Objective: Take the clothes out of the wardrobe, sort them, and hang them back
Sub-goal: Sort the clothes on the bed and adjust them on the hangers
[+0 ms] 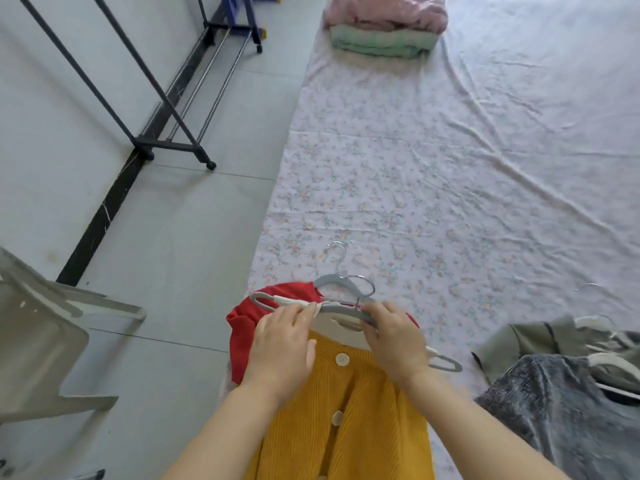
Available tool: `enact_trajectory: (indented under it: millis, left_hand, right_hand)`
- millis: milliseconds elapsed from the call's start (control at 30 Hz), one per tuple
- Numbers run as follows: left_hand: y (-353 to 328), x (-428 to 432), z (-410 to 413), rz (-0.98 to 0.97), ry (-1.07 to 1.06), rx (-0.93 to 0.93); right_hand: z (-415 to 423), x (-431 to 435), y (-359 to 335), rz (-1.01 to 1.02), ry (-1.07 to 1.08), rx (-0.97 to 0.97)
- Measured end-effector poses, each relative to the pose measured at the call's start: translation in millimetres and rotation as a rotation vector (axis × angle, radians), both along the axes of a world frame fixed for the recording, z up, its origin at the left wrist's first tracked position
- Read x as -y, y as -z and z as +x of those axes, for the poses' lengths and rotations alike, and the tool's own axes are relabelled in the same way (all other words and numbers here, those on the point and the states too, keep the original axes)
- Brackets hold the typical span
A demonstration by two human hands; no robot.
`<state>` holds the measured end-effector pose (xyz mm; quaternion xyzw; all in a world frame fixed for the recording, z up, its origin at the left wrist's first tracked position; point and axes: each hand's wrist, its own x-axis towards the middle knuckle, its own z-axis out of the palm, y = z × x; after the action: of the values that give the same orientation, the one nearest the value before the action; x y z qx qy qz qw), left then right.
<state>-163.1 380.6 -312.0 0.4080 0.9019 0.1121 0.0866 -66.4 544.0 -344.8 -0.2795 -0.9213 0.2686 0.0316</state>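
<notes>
Head view: at the near left edge of the bed [450,150], a yellow cardigan [349,427] with white buttons lies on top of a red garment [242,341], which sticks out on the side towards the floor. A grey hanger [446,364] sits across the cardigan's neck. The left hand [280,348] pinches the hanger's left arm together with a strip of white cloth [294,301], fingers curled. The right hand [394,344] has its fingers closed round the hanger just beside the hook. A second hanger [334,279] lies just beyond, its hook pointing up the bed.

On the near right edge sits a heap: a grey garment [554,417] and an olive garment [526,341] with white hangers [609,363] among them. At the far end, a pink blanket [384,12] is stacked on a green blanket [381,41]. The middle of the flowered sheet is bare. On the floor to the left stand a bare clothes rack [156,95] against the wall and, nearer, a grey chair [41,341].
</notes>
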Motion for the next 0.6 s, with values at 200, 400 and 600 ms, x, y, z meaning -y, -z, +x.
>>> enact_trajectory:
  millis: [200, 400, 600]
  left_hand:
    - [-49.1, 17.4, 3.4, 0.048, 0.157, -0.052]
    - [-84.4, 30.3, 35.8, 0.299, 0.319, 0.035]
    - [-116.4, 27.7, 83.0, 0.454, 0.438, 0.174]
  right_hand:
    - [58.2, 39.8, -66.0, 0.046, 0.101, -0.204]
    - [107.2, 72.8, -124.3, 0.106, 0.290, -0.363]
    - [177.7, 99.1, -157.5, 0.204, 0.434, -0.386]
